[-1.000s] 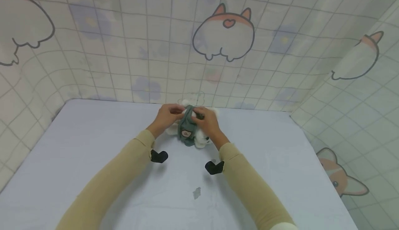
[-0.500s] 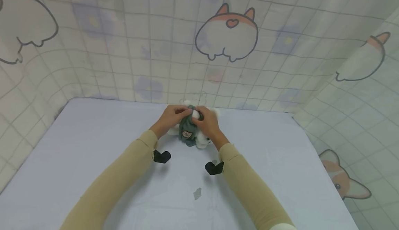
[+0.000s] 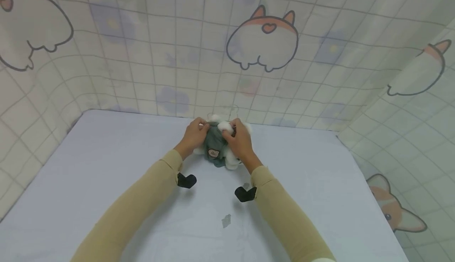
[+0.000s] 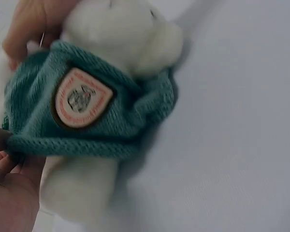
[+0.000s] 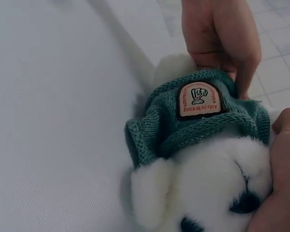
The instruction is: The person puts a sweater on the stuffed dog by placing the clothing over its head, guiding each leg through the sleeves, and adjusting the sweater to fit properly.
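Observation:
A white plush toy (image 5: pixel 208 169) with dark eyes lies on the table, wearing a green knitted sweater (image 4: pixel 34 104) with a rounded patch (image 4: pixel 82 99). At the sweater's hem, the left hand (image 3: pixel 195 135) pinches the knit between thumb and fingers, beside a stubby white limb (image 4: pixel 79 188). The right hand (image 3: pixel 242 140) grips the toy on its other side, near the head, its thumb bent against the white fur. In the right wrist view the toy's head points toward the lower edge, with one ear (image 5: pixel 152 195) hanging to the side. The right fingertips are partly hidden.
The white table (image 3: pixel 117 167) runs back to a cloth wall (image 3: pixel 199 57) printed with grids and corgis. A grey patch (image 3: pixel 226 221) marks the table in front of the toy. Black wrist mounts (image 3: pixel 186 181) stick out from both tan sleeves.
The left hand has moved from the middle of the sweater out to its left edge. The hands are farther apart and the sweater lies more spread. The view has shifted slightly.

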A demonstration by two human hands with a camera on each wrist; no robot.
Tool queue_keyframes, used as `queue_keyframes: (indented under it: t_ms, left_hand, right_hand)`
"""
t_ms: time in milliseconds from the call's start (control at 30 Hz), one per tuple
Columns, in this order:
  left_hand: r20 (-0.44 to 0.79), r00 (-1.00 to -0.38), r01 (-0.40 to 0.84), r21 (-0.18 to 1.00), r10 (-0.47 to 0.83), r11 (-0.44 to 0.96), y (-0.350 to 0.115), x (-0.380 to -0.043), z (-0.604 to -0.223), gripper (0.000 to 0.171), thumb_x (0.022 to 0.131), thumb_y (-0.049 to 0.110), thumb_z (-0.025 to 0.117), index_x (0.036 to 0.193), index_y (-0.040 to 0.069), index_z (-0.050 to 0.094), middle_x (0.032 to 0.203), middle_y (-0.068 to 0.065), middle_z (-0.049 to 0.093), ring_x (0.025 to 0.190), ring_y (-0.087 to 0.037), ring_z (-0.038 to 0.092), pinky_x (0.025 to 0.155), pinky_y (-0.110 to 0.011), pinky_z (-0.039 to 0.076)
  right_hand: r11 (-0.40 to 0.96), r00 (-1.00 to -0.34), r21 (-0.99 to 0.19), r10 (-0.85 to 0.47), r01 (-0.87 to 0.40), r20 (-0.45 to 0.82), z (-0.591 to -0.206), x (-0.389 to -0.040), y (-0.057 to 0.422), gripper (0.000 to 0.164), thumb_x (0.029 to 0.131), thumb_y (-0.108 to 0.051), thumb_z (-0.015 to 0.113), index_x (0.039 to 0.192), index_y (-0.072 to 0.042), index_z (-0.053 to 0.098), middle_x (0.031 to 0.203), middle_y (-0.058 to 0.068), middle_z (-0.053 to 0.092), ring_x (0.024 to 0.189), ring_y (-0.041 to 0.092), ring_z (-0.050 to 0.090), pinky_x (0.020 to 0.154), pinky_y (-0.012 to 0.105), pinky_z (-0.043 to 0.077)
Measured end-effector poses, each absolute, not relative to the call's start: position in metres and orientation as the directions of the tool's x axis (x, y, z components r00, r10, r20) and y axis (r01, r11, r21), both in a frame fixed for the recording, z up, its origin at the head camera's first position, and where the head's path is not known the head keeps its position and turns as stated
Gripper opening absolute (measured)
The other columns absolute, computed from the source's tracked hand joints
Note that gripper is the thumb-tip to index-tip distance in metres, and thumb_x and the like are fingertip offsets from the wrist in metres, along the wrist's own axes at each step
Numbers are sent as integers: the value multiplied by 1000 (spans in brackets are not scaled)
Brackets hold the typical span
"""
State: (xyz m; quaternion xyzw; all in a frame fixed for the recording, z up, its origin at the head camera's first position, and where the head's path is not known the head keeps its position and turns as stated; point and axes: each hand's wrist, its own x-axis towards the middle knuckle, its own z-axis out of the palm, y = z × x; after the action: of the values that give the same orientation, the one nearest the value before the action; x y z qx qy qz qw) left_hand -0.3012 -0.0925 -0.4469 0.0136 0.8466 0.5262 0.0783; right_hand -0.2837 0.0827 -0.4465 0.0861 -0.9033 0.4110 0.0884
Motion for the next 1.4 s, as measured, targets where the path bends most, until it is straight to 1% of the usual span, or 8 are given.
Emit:
queue_keyframes:
  t_ms: [200, 367, 667, 800, 933, 1033, 1267, 1400]
  left_hand:
    - [-168, -979, -89, 855, 112, 511, -100, -299, -455, 22, 103, 22, 42, 114, 5, 51, 131, -22, 58, 113, -31, 58, 86, -38, 49]
    - [-169, -982, -98, 836, 84, 540, -99, -302, -457, 26, 103, 23, 39, 116, 5, 51, 121, -19, 60, 105, -29, 56, 88, -39, 47]
    - [-183, -982, -131, 821, 39, 556, -104, -308, -460, 36, 104, 21, 30, 123, -2, 51, 134, -21, 51, 124, -35, 48, 105, -48, 41]
    - [-205, -978, -154, 847, 45, 509, -105, -307, -459, 39, 105, 24, 28, 118, 0, 55, 124, -18, 56, 115, -31, 54, 99, -44, 46]
    - [-187, -980, -146, 901, 63, 408, -109, -305, -460, 41, 105, 27, 29, 100, 2, 60, 92, -10, 62, 80, -20, 60, 74, -32, 53]
    - [-154, -985, -115, 918, 73, 380, -112, -304, -459, 39, 105, 28, 31, 94, 4, 60, 80, -5, 60, 70, -16, 56, 64, -26, 51]
    - [-169, -979, -83, 838, 112, 539, -123, -296, -458, 36, 102, 30, 36, 100, 4, 62, 105, -12, 63, 95, -22, 54, 78, -28, 44]
    - [-201, -967, -72, 808, 159, 584, -128, -293, -462, 38, 102, 33, 38, 110, 5, 64, 113, -13, 63, 94, -22, 56, 74, -27, 47]
  right_hand:
    - [626, -974, -754, -39, -199, 224, -448, -282, 83, 20, 92, -25, 54, 100, -11, 40, 82, 2, 47, 73, 16, 45, 63, 26, 39]
    - [574, -968, -795, 15, -197, 251, -448, -280, 85, 21, 90, -19, 53, 102, -11, 38, 79, 3, 47, 67, 15, 43, 59, 26, 38]
    - [529, -949, -823, 95, -207, 300, -451, -281, 86, 17, 89, -12, 55, 96, -10, 40, 86, 5, 53, 75, 17, 50, 64, 25, 42]
    - [508, -953, -833, 69, -219, 294, -448, -280, 88, 19, 93, -19, 58, 104, -9, 47, 99, 7, 60, 87, 20, 58, 72, 27, 47]
    - [490, -962, -843, 32, -222, 272, -446, -280, 91, 32, 94, -28, 63, 116, -8, 52, 113, 7, 62, 104, 22, 59, 83, 32, 49]
    - [516, -966, -826, -12, -227, 258, -447, -281, 93, 44, 91, -36, 66, 122, -7, 52, 119, 6, 61, 110, 21, 57, 88, 34, 49]
    - [670, -977, -713, -103, -207, 187, -447, -280, 92, 70, 79, -51, 75, 134, -16, 49, 131, 1, 56, 118, 19, 54, 97, 37, 48]
    - [758, -983, -626, -134, -185, 127, -442, -278, 92, 83, 74, -57, 76, 141, -18, 44, 142, 2, 50, 130, 22, 47, 108, 42, 42]
